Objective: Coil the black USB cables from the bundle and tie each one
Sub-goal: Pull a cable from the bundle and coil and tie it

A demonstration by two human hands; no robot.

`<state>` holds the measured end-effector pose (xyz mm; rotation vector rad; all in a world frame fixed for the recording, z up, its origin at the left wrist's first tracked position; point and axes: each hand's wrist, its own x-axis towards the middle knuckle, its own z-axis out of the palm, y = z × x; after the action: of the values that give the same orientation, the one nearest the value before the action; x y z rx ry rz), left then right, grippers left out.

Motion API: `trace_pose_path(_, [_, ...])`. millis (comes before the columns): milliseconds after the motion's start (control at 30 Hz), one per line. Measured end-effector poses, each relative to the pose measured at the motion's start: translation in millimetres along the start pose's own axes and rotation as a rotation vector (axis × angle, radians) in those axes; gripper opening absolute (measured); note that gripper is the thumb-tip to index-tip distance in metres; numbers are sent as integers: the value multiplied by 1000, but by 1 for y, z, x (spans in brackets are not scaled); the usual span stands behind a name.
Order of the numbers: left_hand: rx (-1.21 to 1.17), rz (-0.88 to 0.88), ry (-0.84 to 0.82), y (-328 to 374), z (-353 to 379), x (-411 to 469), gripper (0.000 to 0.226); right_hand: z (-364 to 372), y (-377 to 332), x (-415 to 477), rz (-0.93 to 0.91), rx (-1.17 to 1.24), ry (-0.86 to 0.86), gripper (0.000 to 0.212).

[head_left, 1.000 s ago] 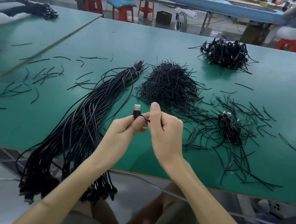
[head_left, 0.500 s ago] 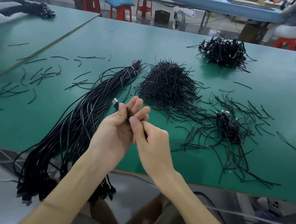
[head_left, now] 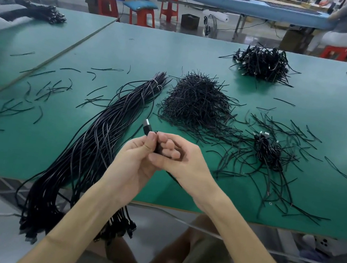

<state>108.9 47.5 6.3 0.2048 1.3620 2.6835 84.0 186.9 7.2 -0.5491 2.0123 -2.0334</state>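
Whereas plug [head_left: 147,126] stood upright before, now tilts left; left hand [head_left: 134,163] pinches cable [head_left: 157,148], right hand [head_left: 185,163] curls round it: coiling begun.

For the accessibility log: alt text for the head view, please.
The left hand and right hand grip one black USB cable together over a green table, its metal plug sticking up. A long bundle of black cables lies left of them, hanging over the near edge; a pile of black ties and some coiled cables lie beyond and right.
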Motion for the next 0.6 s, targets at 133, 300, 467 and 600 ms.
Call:
trace_pose_path(133, [96,-81,-117,11,-4,0,35,-5,1,-2,-23,-23,65,38])
trace_pose_path(300, [354,-99,-177,23,-12,0,32,-5,5,-7,-109,-161,142,40])
trace_pose_path(467, [680,-65,-18,23,-4,-5,25,-4,10,-10,-143,-405,196,46])
trace_pose_path(600, [1014,80,175,15,0,-4,10,-5,9,-9,-179,-475,218,33])
